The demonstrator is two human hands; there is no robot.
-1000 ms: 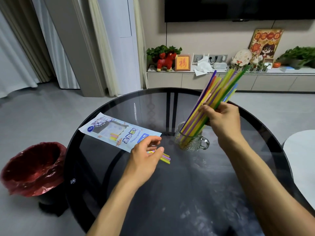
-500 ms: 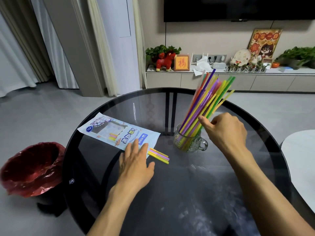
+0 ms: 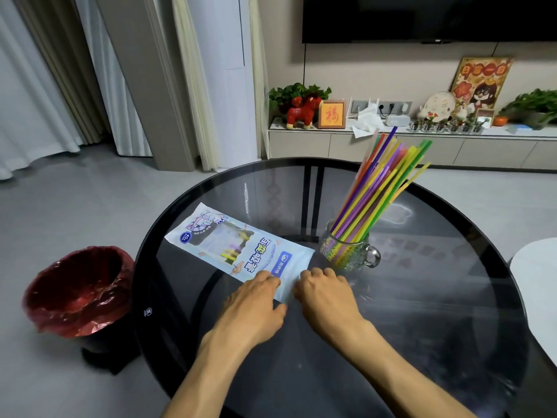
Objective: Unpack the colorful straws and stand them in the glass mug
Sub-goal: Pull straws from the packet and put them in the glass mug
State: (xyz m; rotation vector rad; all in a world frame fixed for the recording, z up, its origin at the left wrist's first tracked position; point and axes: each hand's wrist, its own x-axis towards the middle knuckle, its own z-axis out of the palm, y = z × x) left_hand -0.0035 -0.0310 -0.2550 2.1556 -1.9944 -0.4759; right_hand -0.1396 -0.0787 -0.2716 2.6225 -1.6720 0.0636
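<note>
- The colorful straws (image 3: 373, 200) stand bunched in the glass mug (image 3: 346, 251), leaning toward the right and fanning out at their tops.
- The mug sits on the round dark glass desk (image 3: 422, 297), its handle pointing right.
- The straw package (image 3: 238, 245), a flat printed plastic bag, lies on the desk just left of the mug, with a few straws showing through its clear window.
- The left hand (image 3: 256, 300) rests at the near end of the package, fingers curled down onto its edge.
- The right hand (image 3: 325, 294) sits just beside it, knuckles up, fingers curled at the same end of the bag; whether either hand truly pinches the plastic I cannot tell.
- A bin with a red liner (image 3: 78, 291) stands on the floor left of the desk.
</note>
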